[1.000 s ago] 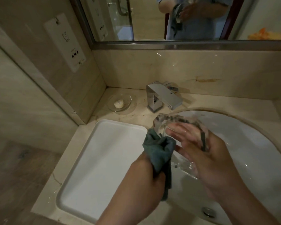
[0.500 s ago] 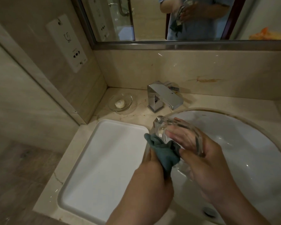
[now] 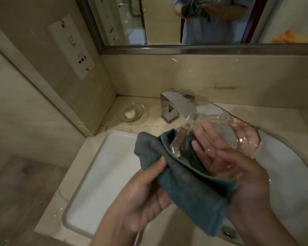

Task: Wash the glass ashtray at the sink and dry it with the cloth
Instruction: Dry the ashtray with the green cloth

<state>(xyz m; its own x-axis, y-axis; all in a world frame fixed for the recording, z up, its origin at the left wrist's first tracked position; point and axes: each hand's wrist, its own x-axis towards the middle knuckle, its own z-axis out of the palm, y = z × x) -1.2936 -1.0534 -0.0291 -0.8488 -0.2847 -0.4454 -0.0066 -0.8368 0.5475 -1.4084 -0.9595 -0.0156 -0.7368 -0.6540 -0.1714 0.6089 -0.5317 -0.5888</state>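
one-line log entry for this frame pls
phase: drying | left hand: grips teal cloth | right hand: holds glass ashtray over sink

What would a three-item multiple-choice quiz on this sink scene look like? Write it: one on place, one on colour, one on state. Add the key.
1. Where does the soap dish sit?
A. left of the faucet
B. in the basin
C. on the white tray

2. What colour is the cloth?
A. white
B. dark teal
C. orange

3. What does the left hand do?
A. hangs idle
B. turns the faucet
C. grips the cloth

Key: 1 A, the dish stands on the counter by the corner; 2 B, it looks blue-green; 3 C, thumb and fingers pinch the cloth against the glass ashtray.
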